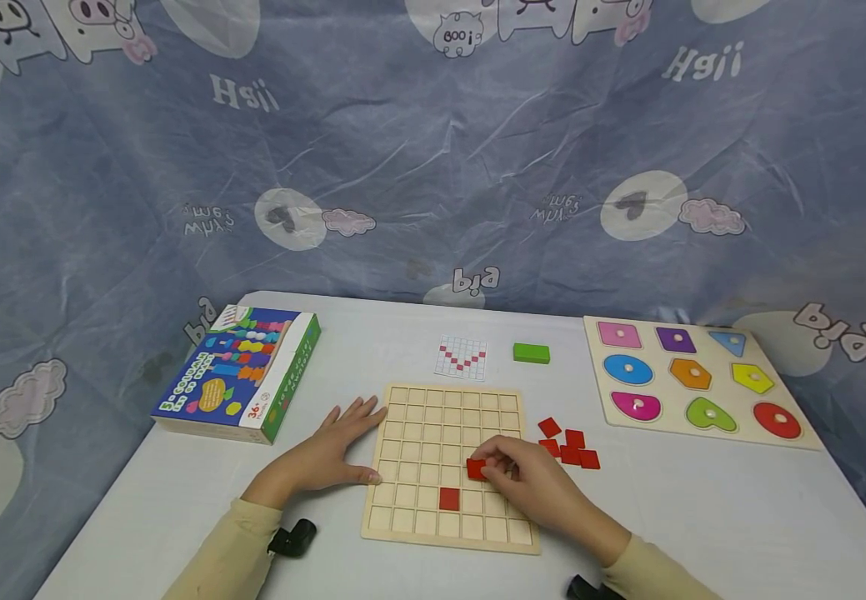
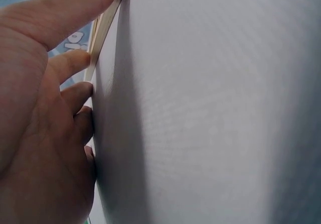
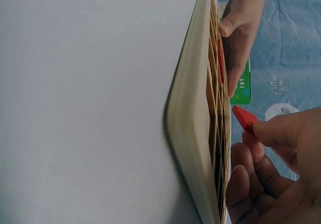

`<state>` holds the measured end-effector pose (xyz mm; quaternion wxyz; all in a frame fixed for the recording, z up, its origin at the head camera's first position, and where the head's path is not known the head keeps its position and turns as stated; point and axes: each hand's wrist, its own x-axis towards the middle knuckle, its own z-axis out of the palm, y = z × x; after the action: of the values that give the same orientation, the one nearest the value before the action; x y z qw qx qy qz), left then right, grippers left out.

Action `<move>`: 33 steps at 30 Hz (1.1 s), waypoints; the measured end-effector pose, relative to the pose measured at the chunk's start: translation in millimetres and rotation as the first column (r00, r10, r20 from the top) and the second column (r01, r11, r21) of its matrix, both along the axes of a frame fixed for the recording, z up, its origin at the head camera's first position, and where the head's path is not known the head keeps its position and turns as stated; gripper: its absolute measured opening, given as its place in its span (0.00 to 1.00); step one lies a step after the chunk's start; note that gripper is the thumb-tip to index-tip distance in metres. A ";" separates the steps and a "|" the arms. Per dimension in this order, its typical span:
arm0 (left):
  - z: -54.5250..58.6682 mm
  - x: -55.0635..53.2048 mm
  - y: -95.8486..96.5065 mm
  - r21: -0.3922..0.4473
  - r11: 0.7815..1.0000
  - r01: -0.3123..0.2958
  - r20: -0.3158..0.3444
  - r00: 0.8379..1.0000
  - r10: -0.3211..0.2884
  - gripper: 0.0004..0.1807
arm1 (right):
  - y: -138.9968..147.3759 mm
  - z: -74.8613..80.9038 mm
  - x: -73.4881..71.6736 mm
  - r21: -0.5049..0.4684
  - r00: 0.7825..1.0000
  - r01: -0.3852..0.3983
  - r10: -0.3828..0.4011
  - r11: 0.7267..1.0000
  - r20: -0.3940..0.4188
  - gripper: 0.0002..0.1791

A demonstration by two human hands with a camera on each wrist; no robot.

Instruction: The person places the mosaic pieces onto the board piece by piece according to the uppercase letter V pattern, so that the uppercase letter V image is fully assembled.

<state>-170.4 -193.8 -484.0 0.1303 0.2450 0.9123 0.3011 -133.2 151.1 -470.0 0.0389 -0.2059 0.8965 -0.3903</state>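
Observation:
Over the wooden grid board, my right hand pinches a red square tile between thumb and fingers. In the right wrist view this tile is tilted, above the board's surface. Another red tile lies in a cell of the lower rows. My left hand is spread, its thumb and index fingertips touching the board's left edge. The left wrist view shows the thumb against the board's side.
Several loose red tiles lie right of the board. Behind it are a small pattern card and a green block. A toy box stands at the left, and a shape puzzle board lies at the right.

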 end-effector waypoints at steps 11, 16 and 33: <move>2.1 0.1 0.5 -0.008 1.000 -0.012 0.009 1.000 0.012 0.56 | -25.0 -1.4 -2.8 -0.038 0.997 -0.080 0.080 0.996 0.000 0.11; 0.9 -0.1 0.3 -0.010 1.000 -0.016 0.011 1.000 0.016 0.56 | -36.7 -4.6 -3.4 -0.035 0.995 -0.101 0.101 0.994 0.012 0.10; -0.8 -0.8 -0.5 -0.011 1.000 -0.011 0.011 1.000 0.011 0.56 | -56.6 -4.8 -6.1 0.047 0.994 -0.101 0.103 0.994 -0.036 0.08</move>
<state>-171.1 -194.2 -484.8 0.1351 0.2377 0.9145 0.2983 -139.3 94.5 -474.9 0.0464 -0.2577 0.8940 -0.3636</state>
